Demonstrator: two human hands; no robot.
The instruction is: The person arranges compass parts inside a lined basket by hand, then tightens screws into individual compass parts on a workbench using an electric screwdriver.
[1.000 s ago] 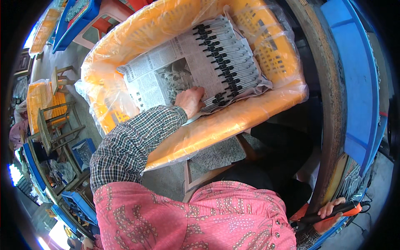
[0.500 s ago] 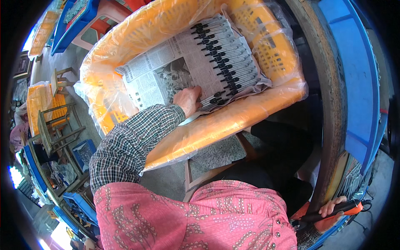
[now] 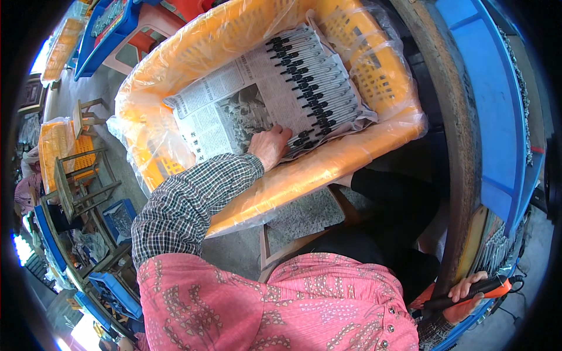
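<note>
Presently, I see the left hand (image 3: pixel 270 147) curled beside slender black-and-silver rods (image 3: pixel 319 85), pinching I cannot tell what; the right hand (image 3: pixel 465 287) clasps a black-and-orange cylindrical tool (image 3: pixel 487 286).

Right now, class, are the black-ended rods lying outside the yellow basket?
No, the rods lie on newspaper inside the yellow basket.

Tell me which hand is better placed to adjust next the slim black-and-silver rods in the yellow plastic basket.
Probably the left hand: it is inside the basket, beside the rods. The right hand is outside, holding a black and orange cylindrical tool.
</note>
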